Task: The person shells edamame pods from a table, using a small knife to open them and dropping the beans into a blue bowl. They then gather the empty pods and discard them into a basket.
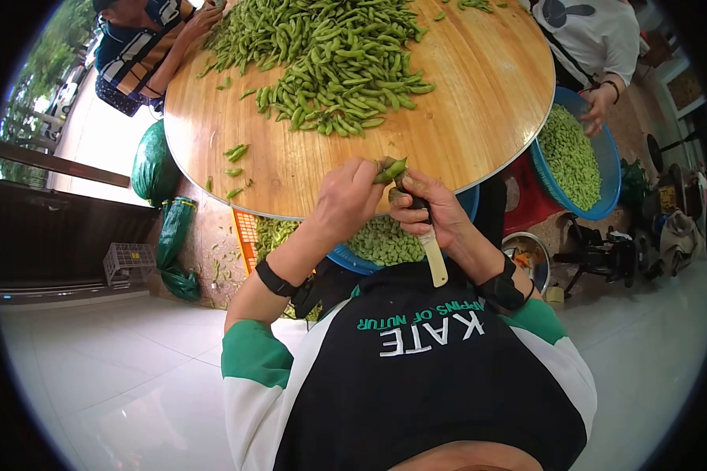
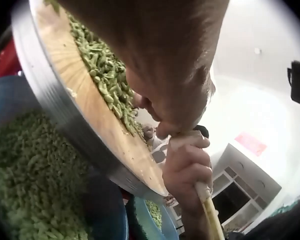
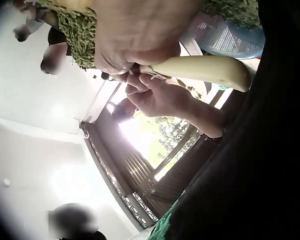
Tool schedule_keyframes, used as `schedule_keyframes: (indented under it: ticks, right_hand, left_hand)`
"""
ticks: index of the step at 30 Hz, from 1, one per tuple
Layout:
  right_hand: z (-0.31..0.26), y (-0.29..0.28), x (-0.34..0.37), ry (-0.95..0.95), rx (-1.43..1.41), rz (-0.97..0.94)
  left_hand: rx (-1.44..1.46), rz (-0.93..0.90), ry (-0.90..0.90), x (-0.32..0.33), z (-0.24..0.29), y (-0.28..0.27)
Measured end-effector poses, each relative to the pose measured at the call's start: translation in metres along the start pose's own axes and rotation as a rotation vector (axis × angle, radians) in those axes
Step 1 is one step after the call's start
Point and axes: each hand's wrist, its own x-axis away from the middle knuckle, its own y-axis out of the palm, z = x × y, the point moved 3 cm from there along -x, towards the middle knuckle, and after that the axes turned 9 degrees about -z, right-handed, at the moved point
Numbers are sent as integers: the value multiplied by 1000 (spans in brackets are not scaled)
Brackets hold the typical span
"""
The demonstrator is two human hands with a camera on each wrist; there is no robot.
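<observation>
Just over the near edge of the round table [image 1: 479, 118], the left hand [image 1: 346, 196] pinches green pods [image 1: 391, 171] between thumb and fingers. Close against it, the right hand [image 1: 436, 208] curls round a tool with a cream handle [image 1: 434, 259], whose end points back toward the body. The right thumb is beside the pods; whatever part of the tool lies between the hands is hidden. In the right wrist view the cream handle [image 3: 205, 70] sticks out from under the right hand [image 3: 140, 30], and the left hand [image 3: 165, 97] is near its fingertips.
A large heap of pods [image 1: 338, 63] covers the table's far part. Below the hands is a blue basin of shelled beans [image 1: 385, 242]; an orange basket [image 1: 246, 235] stands left of it. Another blue basin [image 1: 609, 177] is at right. Two other people sit at the table.
</observation>
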Motion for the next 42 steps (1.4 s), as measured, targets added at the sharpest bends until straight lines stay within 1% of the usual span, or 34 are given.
schedule_keyframes:
  ticks: [1, 3, 4, 6, 7, 9, 10, 12, 13, 15, 16, 18, 19, 21, 22, 24, 25, 27, 28, 30, 33, 34, 36, 38, 40, 42]
  right_hand:
    - [0, -1, 1, 1, 1, 0]
    - [2, -2, 1, 27, -40, -56]
    - [4, -4, 1, 25, -43, -56]
    - [6, -7, 3, 17, -26, -46]
    - [7, -7, 4, 19, -28, -45]
    - [5, -3, 6, -21, 51, -38]
    - [3, 0, 6, -23, 53, -40]
    - [-1, 4, 8, -76, 124, -38]
    - [-1, 4, 10, -73, 125, -40]
    - [-7, 0, 15, -99, 369, 66]
    - [-8, -4, 16, -100, 370, 66]
    - [-8, -11, 18, -81, 387, 37]
    - [-9, -11, 18, -80, 386, 39]
    - [-17, -12, 18, -174, 791, 251]
    - [-15, -12, 17, -174, 792, 251]
    - [-21, 0, 17, -543, 1574, 378]
    - [-21, 3, 17, -543, 1574, 381]
    - [-24, 14, 18, -588, 1815, 390]
    - [-24, 15, 18, -586, 1815, 388]
    - [-26, 19, 17, -587, 1811, 338]
    - [-29, 30, 18, -563, 1896, 274]
    - [-28, 24, 19, -566, 1892, 282]
    - [-30, 14, 17, -544, 1922, 206]
    - [-28, 15, 20, -567, 1956, 216]
    - [-29, 14, 18, -484, 1940, 221]
    - [-29, 11, 18, -520, 1965, 206]
  left_hand:
    - [0, 2, -1, 0, 0, -2]
    - [122, -77, -53, 0, -3, -4]
    - [122, -81, -52, -1, -3, -7]
    - [341, -177, -155, -3, -7, -7]
    - [341, -178, -158, -2, -10, -4]
    - [624, -184, -284, 1, -18, 6]
    - [623, -184, -281, -1, -17, 6]
    - [869, -230, -459, 0, -17, 10]
    - [868, -226, -460, 0, -17, 10]
    - [1355, -309, -771, 6, -19, 20]
    - [1355, -309, -770, 6, -17, 19]
    - [1693, -335, -760, 5, -8, 20]
    - [1694, -335, -761, 6, -7, 23]
    - [1277, -391, -728, 8, -9, 30]
    - [1277, -391, -727, 8, -6, 32]
    - [959, -367, -698, 8, -3, 33]
    - [961, -368, -696, 9, -3, 36]
    - [759, -316, -552, 8, -2, 36]
    - [758, -314, -553, 9, 1, 35]
    - [526, -304, -466, 6, 8, 28]
    - [571, -253, -440, 4, 14, 26]
    - [572, -261, -438, 6, 15, 27]
    - [566, -298, -447, 7, 16, 29]
    - [563, -280, -440, 8, 20, 28]
    - [552, -263, -425, 7, 20, 28]
    - [609, -276, -441, 10, 17, 32]
